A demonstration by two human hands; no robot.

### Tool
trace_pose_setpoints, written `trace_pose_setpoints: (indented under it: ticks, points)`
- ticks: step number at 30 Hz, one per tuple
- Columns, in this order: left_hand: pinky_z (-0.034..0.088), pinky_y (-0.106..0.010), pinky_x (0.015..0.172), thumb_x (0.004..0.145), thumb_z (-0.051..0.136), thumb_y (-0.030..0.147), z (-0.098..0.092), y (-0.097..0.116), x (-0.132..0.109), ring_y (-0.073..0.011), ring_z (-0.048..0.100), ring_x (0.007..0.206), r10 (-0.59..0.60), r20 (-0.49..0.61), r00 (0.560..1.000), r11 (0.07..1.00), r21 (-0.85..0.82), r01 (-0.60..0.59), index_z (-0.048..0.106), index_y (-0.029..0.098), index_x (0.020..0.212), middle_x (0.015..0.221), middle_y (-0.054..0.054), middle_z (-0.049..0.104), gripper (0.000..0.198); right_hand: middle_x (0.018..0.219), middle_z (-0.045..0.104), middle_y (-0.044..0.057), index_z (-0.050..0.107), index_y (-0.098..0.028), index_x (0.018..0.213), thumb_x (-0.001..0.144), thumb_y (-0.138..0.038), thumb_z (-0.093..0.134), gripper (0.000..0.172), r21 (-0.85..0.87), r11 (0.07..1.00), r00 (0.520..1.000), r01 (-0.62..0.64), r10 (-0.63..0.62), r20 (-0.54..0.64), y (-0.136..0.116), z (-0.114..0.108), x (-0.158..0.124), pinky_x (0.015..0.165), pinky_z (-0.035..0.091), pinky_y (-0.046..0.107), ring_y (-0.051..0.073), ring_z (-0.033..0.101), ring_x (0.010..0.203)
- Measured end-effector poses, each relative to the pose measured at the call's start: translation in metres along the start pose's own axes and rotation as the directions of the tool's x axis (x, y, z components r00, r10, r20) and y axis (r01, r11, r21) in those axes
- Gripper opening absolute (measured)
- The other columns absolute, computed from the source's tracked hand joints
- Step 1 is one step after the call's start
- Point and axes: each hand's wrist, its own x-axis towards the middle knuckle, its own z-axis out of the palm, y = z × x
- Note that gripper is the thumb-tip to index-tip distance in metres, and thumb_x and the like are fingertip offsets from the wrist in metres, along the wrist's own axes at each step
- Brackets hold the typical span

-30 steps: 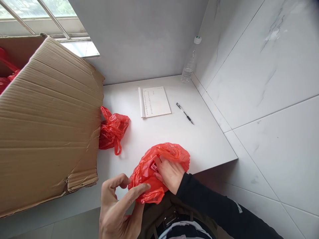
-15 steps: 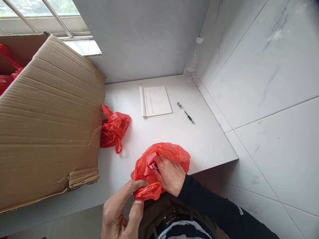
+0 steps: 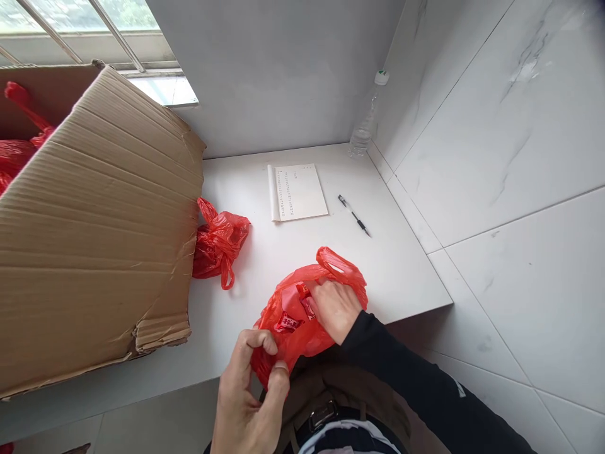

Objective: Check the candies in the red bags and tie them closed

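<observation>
The white tabletop (image 3: 401,271), open red bag (image 3: 305,337) at its edge, adjoins marbled tiles (image 3: 515,246).

One head-worn camera is looking forward and down at the table (image 3: 283,246), viewing the left hand (image 3: 253,391) and right hand (image 3: 338,309) from nearby at lower centre and facing the wall (image 3: 274,75) at upper centre.

Bright daylight shows at the window (image 3: 135,16); glare spots the wall tiles (image 3: 510,145).
</observation>
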Motion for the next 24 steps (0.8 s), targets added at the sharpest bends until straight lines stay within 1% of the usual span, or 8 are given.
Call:
trace_pose_setpoints:
  ticks: [3,7,11,13,15,19,21,24]
  points:
    - [0.04,-0.018,0.042,0.093,0.05,0.023,0.005,0.0,-0.002,-0.0084,0.044,0.053,-0.017,0.035,0.999,1.0,-0.008,0.018,0.049,0.027,0.097,0.084,0.003,0.048,0.006,0.1,0.07,0.012,0.065,-0.018,0.108,0.097,-0.016,0.047,0.021,-0.004,1.0,1.0,0.007,-0.007,-0.005,-0.003,0.006,0.006,0.067,0.049,0.033,0.026,0.069,0.087]
    - [0.045,-0.019,0.05,0.093,0.054,0.025,0.005,0.001,0.0,-0.0075,0.048,0.054,-0.012,0.014,1.0,1.0,0.027,0.011,0.049,0.026,0.094,0.082,0.004,0.049,0.005,0.102,0.067,0.011,0.064,-0.018,0.11,0.098,-0.018,0.047,0.02,0.005,0.999,0.999,0.035,-0.035,-0.037,-0.006,0.006,0.005,0.072,0.049,0.032,0.025,0.066,0.096]
    - [0.047,-0.019,0.052,0.093,0.057,0.027,0.002,0.002,0.003,-0.0074,0.051,0.055,-0.006,-0.018,1.0,0.999,0.038,0.007,0.051,0.025,0.095,0.081,0.004,0.051,0.007,0.112,0.064,0.011,0.059,-0.019,0.117,0.101,-0.03,0.048,0.022,0.057,0.996,0.991,0.065,-0.058,-0.117,-0.011,0.004,0.0,0.077,0.051,0.032,0.025,0.061,0.109]
    - [0.043,-0.018,0.048,0.092,0.059,0.027,0.001,0.003,0.004,-0.0062,0.048,0.053,0.019,-0.046,0.999,0.998,0.061,-0.016,0.053,0.025,0.096,0.082,0.004,0.052,0.007,0.11,0.066,0.009,0.059,-0.019,0.112,0.103,-0.04,0.047,0.026,0.115,0.991,0.991,0.07,-0.056,-0.123,-0.014,0.004,-0.004,0.076,0.051,0.033,0.025,0.064,0.105]
    - [0.042,-0.017,0.048,0.092,0.06,0.027,0.0,0.004,0.005,-0.0062,0.049,0.055,0.047,-0.076,0.996,0.995,0.093,-0.04,0.054,0.025,0.098,0.086,0.003,0.054,0.008,0.099,0.07,0.008,0.06,-0.018,0.106,0.104,-0.043,0.042,0.031,0.144,0.988,0.997,0.055,-0.047,-0.063,-0.016,0.002,-0.008,0.07,0.051,0.034,0.025,0.069,0.093]
    - [0.047,-0.017,0.06,0.092,0.059,0.025,-0.001,0.004,0.005,-0.0083,0.056,0.069,0.066,-0.114,0.991,0.988,0.148,-0.049,0.057,0.027,0.108,0.094,0.001,0.057,0.016,0.091,0.074,0.009,0.062,-0.017,0.106,0.104,-0.029,0.042,0.023,0.017,1.0,0.998,0.022,-0.023,0.065,-0.013,-0.005,-0.023,0.062,0.05,0.035,0.027,0.073,0.082]
    - [0.05,-0.017,0.067,0.092,0.059,0.024,-0.001,0.003,0.004,-0.0091,0.058,0.074,0.068,-0.109,0.992,0.987,0.149,-0.052,0.056,0.028,0.111,0.097,0.0,0.058,0.019,0.09,0.074,0.011,0.063,-0.015,0.109,0.102,-0.022,0.044,0.022,-0.048,0.999,0.996,0.009,-0.005,0.086,-0.007,-0.008,-0.029,0.06,0.05,0.036,0.028,0.073,0.079]
    - [0.052,-0.019,0.07,0.092,0.059,0.025,0.002,0.003,0.002,-0.0098,0.058,0.076,0.063,-0.078,0.995,0.991,0.126,-0.053,0.056,0.029,0.115,0.1,0.0,0.058,0.023,0.09,0.074,0.012,0.062,-0.014,0.116,0.1,-0.019,0.045,0.024,-0.06,0.998,0.997,-0.006,0.011,0.078,0.003,-0.008,-0.035,0.057,0.051,0.037,0.03,0.073,0.076]
